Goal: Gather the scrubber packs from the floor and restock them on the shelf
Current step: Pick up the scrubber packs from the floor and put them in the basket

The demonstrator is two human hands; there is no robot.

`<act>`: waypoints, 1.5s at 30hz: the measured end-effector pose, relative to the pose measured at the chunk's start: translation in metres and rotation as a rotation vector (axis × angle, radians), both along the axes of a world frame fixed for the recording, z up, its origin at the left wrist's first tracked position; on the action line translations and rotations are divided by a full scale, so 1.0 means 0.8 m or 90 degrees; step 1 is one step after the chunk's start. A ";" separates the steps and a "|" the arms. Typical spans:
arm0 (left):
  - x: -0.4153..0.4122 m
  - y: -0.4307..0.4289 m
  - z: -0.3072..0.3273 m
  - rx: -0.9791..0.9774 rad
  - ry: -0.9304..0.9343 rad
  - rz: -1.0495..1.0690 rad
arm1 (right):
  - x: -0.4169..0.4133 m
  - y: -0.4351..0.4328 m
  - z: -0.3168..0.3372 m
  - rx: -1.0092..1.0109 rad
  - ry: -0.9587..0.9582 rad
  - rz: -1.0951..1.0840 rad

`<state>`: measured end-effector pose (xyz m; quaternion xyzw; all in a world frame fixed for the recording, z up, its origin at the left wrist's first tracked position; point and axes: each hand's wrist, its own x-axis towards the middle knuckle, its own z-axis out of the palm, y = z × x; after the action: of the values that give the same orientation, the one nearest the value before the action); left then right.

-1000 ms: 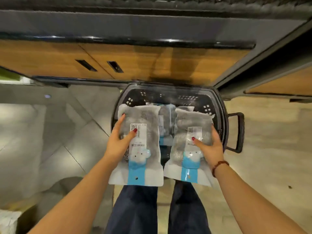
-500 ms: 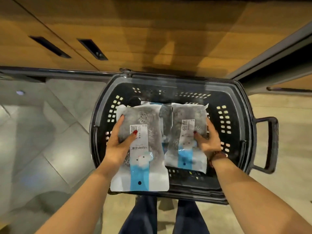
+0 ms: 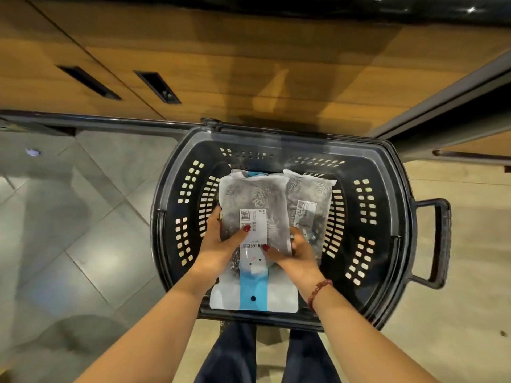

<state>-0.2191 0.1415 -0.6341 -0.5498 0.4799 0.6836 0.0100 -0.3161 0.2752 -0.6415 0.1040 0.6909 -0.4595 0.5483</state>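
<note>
A black perforated basket (image 3: 387, 205) stands on the floor in front of my legs. Over its middle I hold a clear scrubber pack (image 3: 257, 200) with a white label and a blue strip. My left hand (image 3: 221, 244) grips its left edge, thumb on the label. My right hand (image 3: 296, 254) grips its right edge, thumb on the front. A second scrubber pack (image 3: 309, 200) lies in the basket just right of it, partly under my right hand. Another pack's blue edge shows behind the top one.
Wooden shelf base panels (image 3: 249, 64) with two dark slots (image 3: 157, 85) rise just behind the basket. The basket's side handle (image 3: 439, 241) sticks out to the right. Grey floor tiles (image 3: 69, 230) spread to the left, beige floor to the right.
The right-hand pack went down into the basket and my right hand let it go. That hand then moved left onto the pack in my left hand. The view dropped closer to the basket.
</note>
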 end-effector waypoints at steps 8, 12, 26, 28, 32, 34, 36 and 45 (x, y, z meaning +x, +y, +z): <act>-0.025 -0.023 -0.036 -0.083 -0.037 -0.168 | -0.026 -0.018 -0.047 0.028 0.090 0.058; -0.018 -0.019 -0.048 -0.129 -0.175 -0.252 | -0.041 -0.007 -0.061 0.125 0.119 0.114; -0.056 -0.005 0.190 -0.533 -0.028 -0.568 | -0.082 0.077 0.179 0.204 0.545 0.314; -0.071 0.004 0.243 -0.620 0.011 -0.631 | -0.086 0.095 0.239 0.208 0.587 0.297; -0.108 0.038 0.341 -0.755 0.106 -0.675 | -0.087 0.146 0.339 0.225 0.663 0.212; -0.129 0.065 0.384 -0.780 0.169 -0.694 | -0.086 0.179 0.380 0.244 0.692 0.172; -0.150 0.095 0.421 -0.793 0.230 -0.726 | -0.085 0.218 0.415 0.268 0.709 0.133; -0.258 0.301 0.526 -0.897 0.463 -0.854 | -0.095 0.465 0.507 0.409 0.775 -0.101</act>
<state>-0.4252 0.3820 -0.2129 0.1882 0.9521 0.2271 -0.0807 -0.3920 0.6474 -0.2355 0.0346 0.9678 -0.2475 -0.0302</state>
